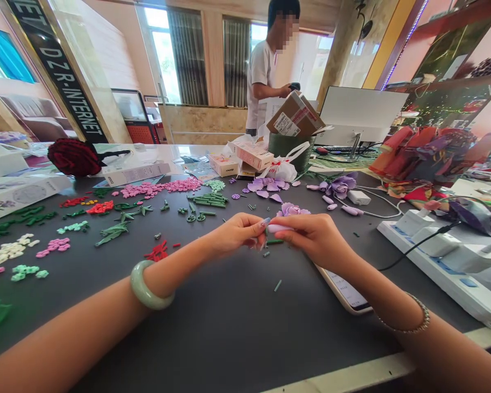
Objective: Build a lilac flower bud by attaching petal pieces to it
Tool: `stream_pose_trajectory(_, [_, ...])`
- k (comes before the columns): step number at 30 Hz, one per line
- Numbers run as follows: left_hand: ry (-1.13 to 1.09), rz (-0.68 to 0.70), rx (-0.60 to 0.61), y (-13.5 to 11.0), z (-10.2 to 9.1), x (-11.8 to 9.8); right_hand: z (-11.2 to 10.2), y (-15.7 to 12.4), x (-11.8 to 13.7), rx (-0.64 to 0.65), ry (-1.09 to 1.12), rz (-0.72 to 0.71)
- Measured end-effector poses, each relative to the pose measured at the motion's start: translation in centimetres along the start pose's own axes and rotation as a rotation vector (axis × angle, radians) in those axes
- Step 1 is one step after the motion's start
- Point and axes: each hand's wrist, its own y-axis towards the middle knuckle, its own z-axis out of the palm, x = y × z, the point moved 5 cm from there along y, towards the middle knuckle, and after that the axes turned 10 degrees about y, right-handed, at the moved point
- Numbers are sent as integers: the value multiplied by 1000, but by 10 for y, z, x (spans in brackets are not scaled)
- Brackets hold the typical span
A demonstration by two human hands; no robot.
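Observation:
In front of me, over the dark table (229,322), my two hands meet at the fingertips. My right hand (318,236) is closed in a pinch on a pale lilac flower bud piece (275,228). The fingers of my left hand (242,231) are pinched together at the bud's left end; what lies between them is too small to make out. Just behind the hands is a purple toy-brick flower (293,209). A dark green stem piece (275,241) shows below the bud, and a small green rod (277,285) lies nearer to me.
Sorted pink pieces (159,188), green stems (210,200), red pieces (157,251) and cream pieces (12,250) lie to the left. Purple petals (268,185) lie behind. A phone (343,289) sits under my right forearm, beside a power strip (437,262). A person (262,71) stands across the table.

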Motion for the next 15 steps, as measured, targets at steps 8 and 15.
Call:
stream_pose_trajectory(8, [136, 50, 11, 0, 0, -6, 1, -1, -3, 71, 36, 32])
stream_pose_trajectory(15, [280, 26, 110, 1, -4, -8, 0, 4, 1, 155, -17, -24])
